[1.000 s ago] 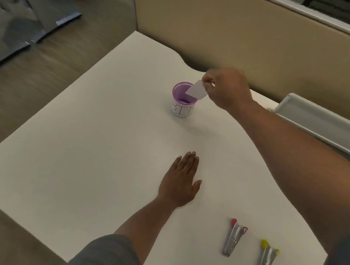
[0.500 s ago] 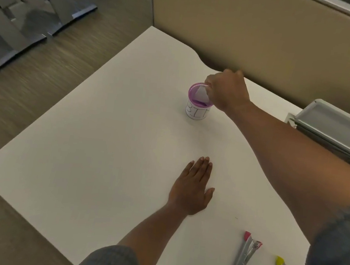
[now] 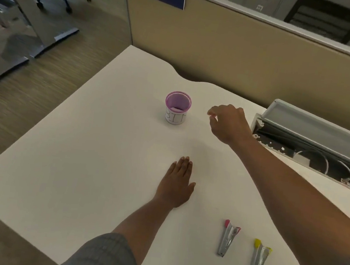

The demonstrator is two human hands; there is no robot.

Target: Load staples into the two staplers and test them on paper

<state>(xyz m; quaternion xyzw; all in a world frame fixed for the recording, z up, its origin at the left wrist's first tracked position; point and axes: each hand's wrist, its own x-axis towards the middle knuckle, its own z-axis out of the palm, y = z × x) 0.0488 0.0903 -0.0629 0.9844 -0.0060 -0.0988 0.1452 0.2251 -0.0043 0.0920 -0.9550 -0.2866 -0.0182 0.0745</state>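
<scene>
I logged both small silver staplers, pink-tipped [image 3: 228, 238] and yellow-tipped [image 3: 259, 262], lying lengthwise on the white bench [image 3: 79, 153] nearest my empty, loosely curled right hand [image 3: 229, 123]; left hand [image 3: 177, 184] rested flat.

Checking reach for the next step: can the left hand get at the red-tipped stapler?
Probably yes: the left hand lies flat on the table, with bare surface between it and the red-tipped stapler.

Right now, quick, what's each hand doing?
Left hand: open, flat on the table.
Right hand: fingers loosely curled, holding nothing, beside the purple cup.
</scene>
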